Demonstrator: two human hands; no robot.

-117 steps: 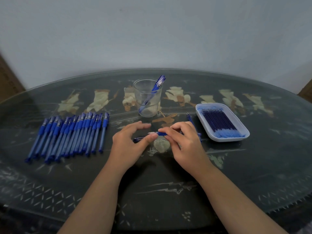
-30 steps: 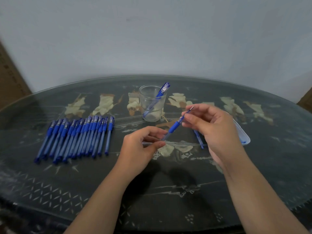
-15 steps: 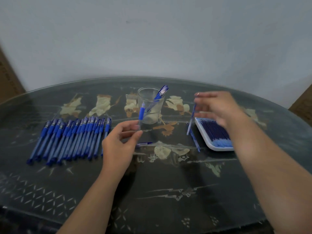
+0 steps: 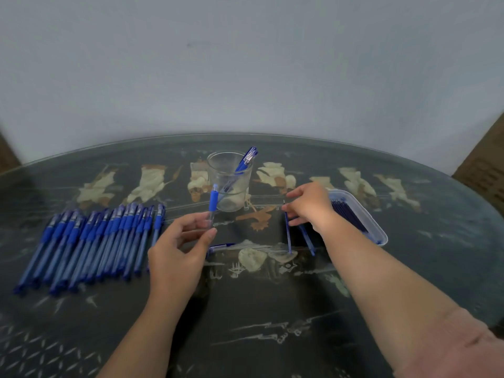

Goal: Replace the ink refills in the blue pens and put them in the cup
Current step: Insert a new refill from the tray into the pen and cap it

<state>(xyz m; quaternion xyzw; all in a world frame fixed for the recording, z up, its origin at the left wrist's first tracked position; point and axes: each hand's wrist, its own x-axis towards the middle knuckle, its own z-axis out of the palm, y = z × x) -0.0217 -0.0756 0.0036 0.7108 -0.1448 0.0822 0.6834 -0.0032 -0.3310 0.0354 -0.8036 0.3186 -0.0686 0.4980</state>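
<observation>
My left hand (image 4: 182,249) pinches an open blue pen barrel (image 4: 213,205) and holds it upright in front of the clear cup (image 4: 218,170). One finished blue pen (image 4: 246,160) leans inside the cup. My right hand (image 4: 309,205) pinches the top of a thin blue refill (image 4: 287,231), which hangs almost vertical with its lower tip at the table, just left of the white tray (image 4: 381,233). Another refill (image 4: 306,238) lies on the glass beside it. Several blue refills (image 4: 350,215) fill the tray. A pen cap (image 4: 221,246) lies on the table under my left hand.
A row of several blue pens (image 4: 95,241) lies side by side on the left of the dark glass-topped table (image 4: 272,309). A pale wall stands behind the table's curved far edge. Brown furniture shows at both far corners.
My right hand pulled the refill out of the barrel and carried it right and down beside the tray. My left hand tipped the barrel upright and has stayed near the cup.
</observation>
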